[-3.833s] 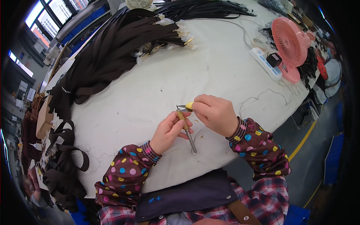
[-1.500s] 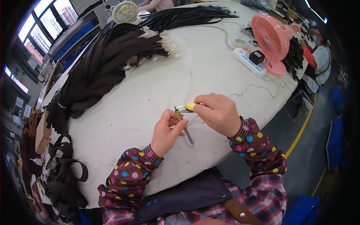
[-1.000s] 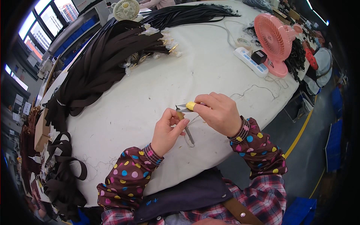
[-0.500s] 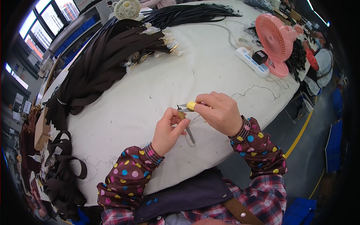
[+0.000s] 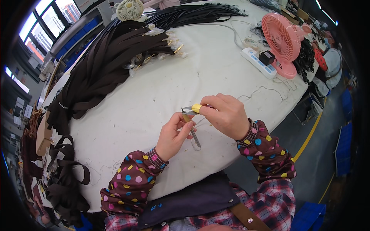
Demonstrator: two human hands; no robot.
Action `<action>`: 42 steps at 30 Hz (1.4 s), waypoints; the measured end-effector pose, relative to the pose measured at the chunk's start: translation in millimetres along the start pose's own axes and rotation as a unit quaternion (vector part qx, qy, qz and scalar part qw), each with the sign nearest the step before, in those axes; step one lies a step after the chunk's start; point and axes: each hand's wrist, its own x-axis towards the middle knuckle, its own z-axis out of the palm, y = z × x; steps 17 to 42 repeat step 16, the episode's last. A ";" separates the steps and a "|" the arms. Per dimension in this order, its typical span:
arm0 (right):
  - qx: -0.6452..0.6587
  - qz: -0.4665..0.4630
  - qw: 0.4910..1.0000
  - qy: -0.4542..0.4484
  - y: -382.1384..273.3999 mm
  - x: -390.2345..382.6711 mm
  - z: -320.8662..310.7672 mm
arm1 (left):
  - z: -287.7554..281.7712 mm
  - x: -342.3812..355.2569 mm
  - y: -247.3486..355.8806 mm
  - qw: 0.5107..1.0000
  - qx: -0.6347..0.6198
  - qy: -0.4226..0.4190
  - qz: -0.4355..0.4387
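My left hand [image 5: 174, 134] pinches a slim grey metal tool [image 5: 196, 139] with a yellowish wrapped part, its lower end slanting down toward the table. Small pointed scissors [image 5: 189, 111], wound with yellow tape, are gripped in my right hand [image 5: 227, 115]. Their blades lie across the top of the slim tool, close to a small dark bit there. Whether the blades touch it is too small to tell. Both hands are closed and meet just above the white-covered table [image 5: 127, 127].
Dark brown straps [image 5: 96, 69] with plastic-wrapped ends lie at the far left, and more strap loops [image 5: 67, 177] nearer me. A pink fan [image 5: 281, 42] and a white power strip [image 5: 259, 62] stand at the far right. A loose cord [image 5: 266, 89] trails nearby. Another person [image 5: 330, 61] sits beyond.
My hands and both tools have hardly moved. The person at the far right has shifted slightly, with the head a little higher.
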 end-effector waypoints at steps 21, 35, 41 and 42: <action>-0.036 0.299 0.952 -0.047 49.5 -110.2 -48.8 | -21.8 23.5 8.2 0.988 -0.103 0.111 -0.014; -0.036 0.299 0.952 -0.047 49.5 -110.2 -48.8 | -21.8 23.5 8.2 0.988 -0.103 0.111 -0.014; -0.036 0.299 0.952 -0.047 49.5 -110.2 -48.8 | -21.8 23.5 8.2 0.988 -0.103 0.111 -0.014; -0.036 0.299 0.952 -0.047 49.5 -110.2 -48.8 | -21.8 23.5 8.2 0.988 -0.103 0.111 -0.014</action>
